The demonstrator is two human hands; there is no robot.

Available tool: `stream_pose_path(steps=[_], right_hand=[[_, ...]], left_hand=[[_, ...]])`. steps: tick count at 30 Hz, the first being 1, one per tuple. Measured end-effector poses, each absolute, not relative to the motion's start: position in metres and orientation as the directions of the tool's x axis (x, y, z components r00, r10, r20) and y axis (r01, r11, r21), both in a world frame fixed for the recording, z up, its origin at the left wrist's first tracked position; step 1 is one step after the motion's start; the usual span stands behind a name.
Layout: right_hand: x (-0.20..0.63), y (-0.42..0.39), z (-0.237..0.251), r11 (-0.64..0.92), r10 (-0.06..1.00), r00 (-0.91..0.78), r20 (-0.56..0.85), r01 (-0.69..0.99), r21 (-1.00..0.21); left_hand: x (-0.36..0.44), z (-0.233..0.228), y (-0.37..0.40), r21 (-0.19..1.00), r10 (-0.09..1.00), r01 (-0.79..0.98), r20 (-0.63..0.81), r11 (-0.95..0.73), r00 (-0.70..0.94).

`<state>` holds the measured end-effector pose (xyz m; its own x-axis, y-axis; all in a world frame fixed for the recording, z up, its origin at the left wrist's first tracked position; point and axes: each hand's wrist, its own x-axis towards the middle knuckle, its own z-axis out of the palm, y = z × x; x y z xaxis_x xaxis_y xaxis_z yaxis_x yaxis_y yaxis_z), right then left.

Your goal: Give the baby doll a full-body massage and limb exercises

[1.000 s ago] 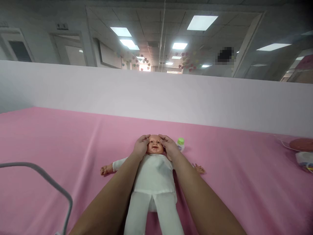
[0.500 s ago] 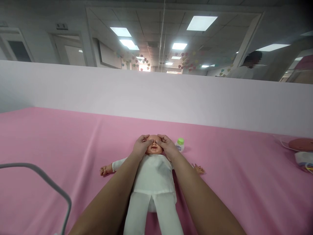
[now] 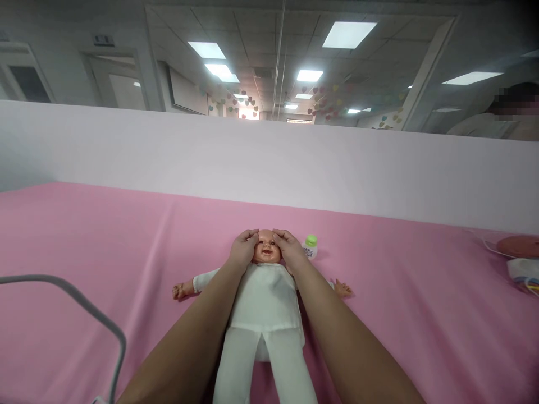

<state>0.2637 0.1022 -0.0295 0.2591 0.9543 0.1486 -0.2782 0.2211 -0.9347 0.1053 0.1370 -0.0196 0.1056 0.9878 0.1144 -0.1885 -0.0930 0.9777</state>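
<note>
A: Where is the baby doll (image 3: 264,297) lying?

B: On its back on the pink sheet (image 3: 105,235), in white top and trousers, arms spread out, head toward the white partition (image 3: 168,151).

A: And the hands?

B: The left hand (image 3: 243,250) cups one side of the doll's head and the right hand (image 3: 288,250) the other. The fingers (image 3: 251,234) curl up over the brow, with the eyes and mouth showing between the hands. Neither hand is closed around anything; both lie loosely open, flat against the head.

A: Which step does that look like?

B: I judge it a stroking of the forehead, with the hands out at the temples.

A: What would the next pass call for?

B: Light, even pressure from both sides, I think, so the head does not roll.

A: Anything close by?

B: A small bottle with a green cap (image 3: 310,246) stands just beside the right hand, apart from it. A grey cable (image 3: 90,314) loops at the near left.
</note>
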Motion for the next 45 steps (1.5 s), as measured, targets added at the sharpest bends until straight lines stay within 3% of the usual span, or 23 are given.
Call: stream_pose_path(steps=[13,21,26,31,38,45], right_hand=[[0.273,0.096,-0.029,0.173,0.982,0.14,0.129,-0.367,-0.914],[0.257,0.092,-0.022,0.213,0.968,0.192,0.162,-0.285,-0.935],[0.256,0.1,-0.029,0.24,0.947,0.275,0.169,-0.247,-0.939],[0.258,0.106,-0.033,0.253,0.933,0.318,0.168,-0.249,-0.935],[0.27,0.102,-0.036,0.212,0.962,0.237,0.137,-0.326,-0.921],[0.267,0.1,-0.035,0.231,0.962,0.211,0.172,-0.297,-0.926]], left_hand=[[0.099,-0.022,0.137,0.96,0.981,-0.278,0.082,-0.031,0.175],[0.105,-0.022,0.133,0.988,0.987,-0.064,0.148,-0.144,0.069],[0.109,-0.023,0.135,0.988,0.987,-0.045,0.152,-0.15,0.054],[0.11,-0.025,0.138,0.987,0.986,-0.083,0.144,-0.137,0.085],[0.104,-0.024,0.139,0.976,0.984,-0.205,0.105,-0.074,0.142],[0.101,-0.023,0.135,0.965,0.98,-0.255,0.105,-0.059,0.168]])
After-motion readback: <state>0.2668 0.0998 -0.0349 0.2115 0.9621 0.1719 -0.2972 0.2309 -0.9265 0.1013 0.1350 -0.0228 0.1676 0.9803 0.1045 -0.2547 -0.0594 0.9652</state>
